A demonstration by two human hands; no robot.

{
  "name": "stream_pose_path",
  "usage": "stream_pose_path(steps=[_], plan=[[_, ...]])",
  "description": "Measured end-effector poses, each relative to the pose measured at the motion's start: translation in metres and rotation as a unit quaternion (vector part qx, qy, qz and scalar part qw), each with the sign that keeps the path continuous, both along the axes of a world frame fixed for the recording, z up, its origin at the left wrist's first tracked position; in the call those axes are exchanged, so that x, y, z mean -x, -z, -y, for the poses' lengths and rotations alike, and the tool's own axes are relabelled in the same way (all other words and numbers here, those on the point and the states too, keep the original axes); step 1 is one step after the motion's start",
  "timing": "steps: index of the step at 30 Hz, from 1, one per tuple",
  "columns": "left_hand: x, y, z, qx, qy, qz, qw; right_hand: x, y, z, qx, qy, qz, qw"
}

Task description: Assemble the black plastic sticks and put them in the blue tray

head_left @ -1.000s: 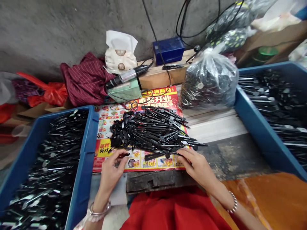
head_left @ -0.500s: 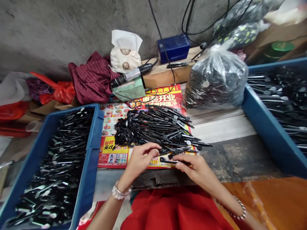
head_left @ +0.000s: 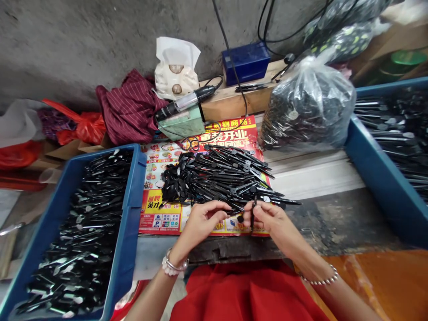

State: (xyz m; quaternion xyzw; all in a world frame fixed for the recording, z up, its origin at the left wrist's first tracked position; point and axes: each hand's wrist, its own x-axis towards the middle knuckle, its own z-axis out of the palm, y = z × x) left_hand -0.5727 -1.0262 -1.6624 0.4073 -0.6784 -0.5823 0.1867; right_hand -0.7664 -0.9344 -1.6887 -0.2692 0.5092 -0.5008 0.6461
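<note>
A heap of slim black pieces (head_left: 217, 176) with round ends lies on a red and yellow printed sheet (head_left: 160, 221). At the front edge of the heap, my left hand (head_left: 205, 220) has thumb and forefinger close together at a small dark piece, whose shape is mostly hidden. Just to its right, my right hand (head_left: 267, 218) pinches one slim black piece (head_left: 253, 214) between thumb and fingers, holding it roughly upright in the view. A small black round end shows between the two hands.
Blue bins of black pieces stand at left (head_left: 129, 223) and right (head_left: 371, 156). Behind the sheet are a clear bag of dark pieces (head_left: 307, 107), a corded tool (head_left: 185, 102) on a green box (head_left: 183, 124), a blue box (head_left: 245, 62) and maroon cloth (head_left: 130, 109).
My right hand has turned the slim black piece from lying sideways to upright. My left hand has moved slightly right, its fingertips now closer together. The view has shifted a little.
</note>
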Motion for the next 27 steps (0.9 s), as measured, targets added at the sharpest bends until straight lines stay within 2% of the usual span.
stream_pose_path(steps=[3,6,9,12,15,18,20,23,25,27], plan=[[0.002,-0.002,0.003,-0.021,-0.021,-0.014,0.999,-0.003,-0.002,0.001,0.034,-0.072,-0.11,0.991],[0.006,-0.005,0.004,0.012,0.0,0.002,1.0,-0.009,-0.004,0.001,0.111,-0.13,-0.25,0.953],[0.008,-0.006,0.004,0.048,0.021,0.026,0.998,-0.011,-0.003,0.001,0.133,-0.166,-0.296,0.931],[0.005,-0.004,0.004,0.044,0.015,0.042,0.998,-0.009,0.0,-0.001,0.123,-0.173,-0.297,0.931],[0.002,0.0,0.003,0.07,0.005,0.067,0.995,-0.006,0.006,-0.003,0.085,-0.135,-0.241,0.958],[0.003,0.002,-0.001,0.109,-0.008,0.07,0.992,-0.008,0.008,-0.004,0.01,-0.05,-0.127,0.991],[0.005,0.002,-0.007,0.143,-0.01,0.063,0.988,-0.012,0.007,-0.001,-0.027,-0.013,-0.058,0.998],[0.011,0.003,-0.016,0.183,-0.005,0.059,0.981,-0.02,0.002,0.004,-0.034,0.007,-0.007,0.999],[0.013,0.005,-0.02,0.153,-0.016,0.042,0.987,-0.023,0.001,0.006,-0.016,0.017,-0.026,0.999],[0.015,0.007,-0.022,0.06,-0.034,0.003,0.998,-0.023,0.001,0.006,0.015,0.019,-0.082,0.996]])
